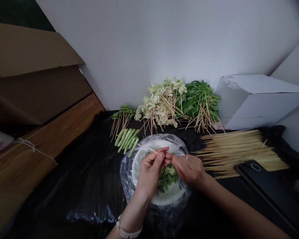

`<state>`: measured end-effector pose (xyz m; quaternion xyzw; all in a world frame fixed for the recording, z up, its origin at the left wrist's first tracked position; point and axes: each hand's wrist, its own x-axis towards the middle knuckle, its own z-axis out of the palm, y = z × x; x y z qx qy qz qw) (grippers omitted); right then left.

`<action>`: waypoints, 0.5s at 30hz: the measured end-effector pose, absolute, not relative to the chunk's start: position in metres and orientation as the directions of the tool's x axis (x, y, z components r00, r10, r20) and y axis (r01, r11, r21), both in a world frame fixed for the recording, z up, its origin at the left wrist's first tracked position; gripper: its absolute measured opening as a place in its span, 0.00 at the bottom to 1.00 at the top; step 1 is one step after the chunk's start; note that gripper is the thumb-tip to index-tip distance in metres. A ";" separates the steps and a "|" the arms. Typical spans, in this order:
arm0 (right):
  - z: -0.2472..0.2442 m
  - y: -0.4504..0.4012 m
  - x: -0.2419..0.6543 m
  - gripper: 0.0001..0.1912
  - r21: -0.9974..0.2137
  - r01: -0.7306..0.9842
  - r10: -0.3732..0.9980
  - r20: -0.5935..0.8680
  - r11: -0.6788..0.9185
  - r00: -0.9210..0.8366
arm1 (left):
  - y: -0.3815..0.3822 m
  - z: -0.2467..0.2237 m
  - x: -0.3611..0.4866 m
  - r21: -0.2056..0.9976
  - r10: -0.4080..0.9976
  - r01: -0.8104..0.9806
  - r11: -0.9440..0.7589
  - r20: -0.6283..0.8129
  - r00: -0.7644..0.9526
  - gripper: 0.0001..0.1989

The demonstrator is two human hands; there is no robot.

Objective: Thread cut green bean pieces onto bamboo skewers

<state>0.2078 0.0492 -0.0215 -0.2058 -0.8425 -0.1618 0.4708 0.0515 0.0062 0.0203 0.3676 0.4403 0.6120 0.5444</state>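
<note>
Over the bowl my left hand (150, 169) is closed in a pinch around a thin bamboo skewer (147, 148), whose tip points to the upper left. My right hand (189, 168) meets it fingertip to fingertip, closed at the other end of the skewer. Whether a small piece of food is between the fingers is hidden. Beneath both hands sits a white bowl (164, 199) lined with clear plastic. Cut green vegetable pieces (167, 179) lie inside it. Just left of the bowl, several thick green stalk pieces (126, 138) lie side by side.
Along the wall lie skewered green stems (124, 111), pale cabbage-like leaves (159, 99) and leafy greens (198, 99). Loose skewers (239, 151) spread at right, with a dark phone (261, 182) partly over them. A white box (264, 106) and cardboard box (35, 86) flank the black plastic sheet (84, 186).
</note>
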 end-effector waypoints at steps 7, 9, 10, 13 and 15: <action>-0.021 0.051 0.209 0.21 0.066 0.484 0.214 0.839 0.872 -0.500 | 0.024 0.050 -0.028 0.977 0.923 -0.133 -0.168 0.108 -0.368 0.19; -0.020 0.052 0.209 0.21 0.076 0.485 0.207 0.839 0.871 -0.504 | 0.039 0.055 -0.067 0.988 0.915 0.007 -0.155 0.146 -0.375 0.23; -0.020 0.052 0.209 0.21 0.080 0.485 0.205 0.838 0.871 -0.506 | 0.049 0.055 -0.087 0.985 0.913 0.104 -0.137 0.166 -0.373 0.25; -0.020 0.054 0.210 0.18 0.079 0.483 0.212 0.829 0.872 -0.517 | 0.086 0.046 -0.142 0.851 0.913 0.510 0.125 0.102 -0.395 0.24; -0.023 0.055 0.212 0.18 0.075 0.478 0.220 0.819 0.875 -0.530 | 0.113 0.038 -0.170 0.777 0.902 0.586 0.228 0.058 -0.428 0.22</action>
